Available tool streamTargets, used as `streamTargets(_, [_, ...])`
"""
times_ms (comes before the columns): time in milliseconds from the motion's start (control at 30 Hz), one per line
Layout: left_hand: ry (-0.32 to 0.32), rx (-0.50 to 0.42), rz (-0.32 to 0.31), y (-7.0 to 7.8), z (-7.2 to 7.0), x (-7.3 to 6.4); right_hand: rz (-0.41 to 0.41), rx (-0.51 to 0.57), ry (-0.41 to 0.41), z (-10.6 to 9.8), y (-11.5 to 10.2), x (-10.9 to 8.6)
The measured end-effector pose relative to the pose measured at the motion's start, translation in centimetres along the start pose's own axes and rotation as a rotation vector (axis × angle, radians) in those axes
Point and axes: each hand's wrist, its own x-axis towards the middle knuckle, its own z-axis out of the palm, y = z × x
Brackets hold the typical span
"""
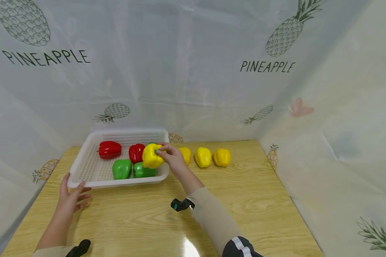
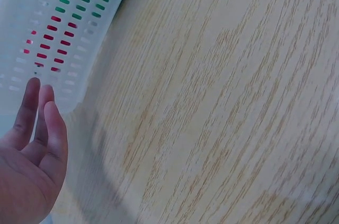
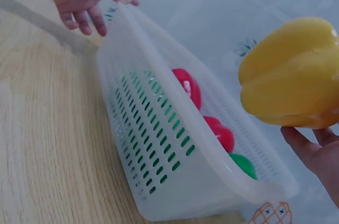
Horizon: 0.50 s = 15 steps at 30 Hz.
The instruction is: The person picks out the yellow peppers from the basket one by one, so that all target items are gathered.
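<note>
My right hand (image 1: 173, 159) pinches a yellow bell pepper (image 1: 151, 157) near its stem, above the right end of a white perforated basket (image 1: 98, 184). In the right wrist view that yellow pepper (image 3: 291, 73) is clear of the basket rim. My left hand (image 1: 71, 196) touches the basket's near left corner with fairly straight, spread fingers. Inside the basket lie two red peppers, one at the left (image 1: 109, 150) and one in the middle (image 1: 136, 153), and green peppers (image 1: 121, 169), (image 1: 144, 170) along the near side. Another bit of green shows behind the held pepper.
Three more yellow peppers (image 1: 185, 155), (image 1: 202, 157), (image 1: 222, 157) stand in a row on the wooden table (image 1: 244, 200), right of the basket. A pineapple-print sheet (image 1: 186, 71) hangs behind the table and along its sides.
</note>
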Motion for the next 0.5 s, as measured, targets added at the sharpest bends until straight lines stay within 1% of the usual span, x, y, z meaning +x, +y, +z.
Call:
streamTargets(100, [-0.005, -0.004, 0.002, 0.0, 0.0, 0.0, -0.016, 0.043, 0.012, -0.7, -0.1, -0.6])
streamTargets(200, [-0.006, -0.021, -0.001, 0.0, 0.0, 0.0, -0.036, 0.089, 0.003, -1.4, -0.2, -1.3])
streamTargets(333, [-0.014, -0.03, 0.002, 0.0, 0.1, 0.0, -0.066, 0.175, -0.014, -2.5, -0.4, -2.4])
streamTargets(433, [-0.021, -0.028, 0.011, 0.0, 0.1, 0.0, -0.067, 0.199, 0.008, -3.3, -0.5, -3.2])
streamTargets(500, [-0.024, -0.023, 0.016, 0.0, 0.0, 0.0, -0.057, 0.199, 0.041, -3.8, -0.5, -3.6])
